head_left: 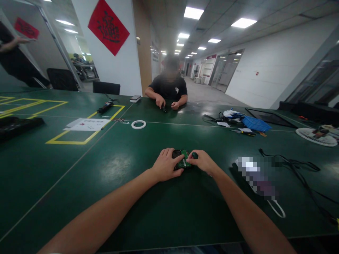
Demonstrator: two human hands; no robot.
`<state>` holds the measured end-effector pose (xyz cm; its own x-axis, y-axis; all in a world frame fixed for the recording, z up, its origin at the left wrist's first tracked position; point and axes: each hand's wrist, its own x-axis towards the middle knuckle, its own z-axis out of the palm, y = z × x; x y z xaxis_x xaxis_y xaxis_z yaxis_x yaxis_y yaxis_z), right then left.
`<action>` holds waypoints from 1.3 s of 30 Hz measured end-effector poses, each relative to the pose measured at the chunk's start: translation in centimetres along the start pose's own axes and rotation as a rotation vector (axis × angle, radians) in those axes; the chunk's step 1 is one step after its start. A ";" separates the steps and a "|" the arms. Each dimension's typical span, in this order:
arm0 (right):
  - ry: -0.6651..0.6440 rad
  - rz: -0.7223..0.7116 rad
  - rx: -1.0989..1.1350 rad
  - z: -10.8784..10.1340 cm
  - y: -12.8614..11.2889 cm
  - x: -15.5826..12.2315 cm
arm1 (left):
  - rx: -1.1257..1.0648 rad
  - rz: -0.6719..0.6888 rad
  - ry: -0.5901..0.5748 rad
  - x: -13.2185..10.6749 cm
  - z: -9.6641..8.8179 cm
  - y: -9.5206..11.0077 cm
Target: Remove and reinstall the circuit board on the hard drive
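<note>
Left hand [165, 165] holding circuit board [184, 163], right hand [203, 162] gripping tool [195, 155]

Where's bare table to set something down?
Free: table between yellow tape and left forearm; patch beyond board, between white ring and tools; narrower strip between right hand and pixelated item. Crowded: around blue bag, and right side, among cables.
</note>
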<state>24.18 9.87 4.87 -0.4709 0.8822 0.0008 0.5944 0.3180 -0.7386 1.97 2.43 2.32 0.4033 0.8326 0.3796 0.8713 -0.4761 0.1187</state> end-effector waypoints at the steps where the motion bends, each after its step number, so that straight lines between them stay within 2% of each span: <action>1: 0.004 0.024 0.025 -0.1 0.1 0.0 | 0.003 -0.002 -0.006 0.0 -0.1 0.0; 5: 0.066 0.141 0.215 -1.3 0.3 0.0 | 0.021 -0.018 -0.033 0.1 -0.2 0.2; 8: 0.148 0.146 0.505 -3.2 0.5 -0.1 | 0.014 -0.024 -0.044 0.2 -0.2 0.2; 10: 0.209 0.104 0.746 -4.4 0.3 -0.3 | 0.003 -0.026 -0.048 0.1 -0.2 0.1; 14: 0.284 -0.143 1.066 -5.4 -0.6 -0.6 | -0.007 -0.031 -0.050 -0.1 0.0 0.0; 16: 0.256 -0.206 1.102 -4.9 -0.8 -0.5 | -0.007 -0.033 -0.046 -0.1 0.0 0.0; 20: 0.155 -0.153 1.121 -3.5 0.1 0.3 | 0.002 -0.037 -0.035 0.0 -0.1 0.2; 23: 0.136 -0.143 1.165 -3.6 0.5 0.5 | 0.012 -0.030 -0.029 0.1 -0.3 0.2; 27: 0.130 -0.242 1.273 -3.9 -1.5 0.3 | 0.016 -0.018 -0.009 0.1 -0.3 0.3; 32: 0.086 -0.313 1.301 -1.7 -4.3 0.6 | 0.010 -0.017 0.007 0.1 -0.1 0.3; 35: 0.107 -0.308 1.277 -0.4 -4.3 0.7 | 0.008 -0.027 0.010 0.1 -0.1 0.4; 39: 0.117 -0.307 1.279 -0.1 -3.8 0.7 | -0.006 -0.026 0.007 0.1 -0.1 0.4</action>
<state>21.62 9.35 7.68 -0.3779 0.8787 0.2918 -0.5877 0.0159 -0.8089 2.31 2.28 2.52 0.3788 0.8425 0.3830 0.8796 -0.4565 0.1342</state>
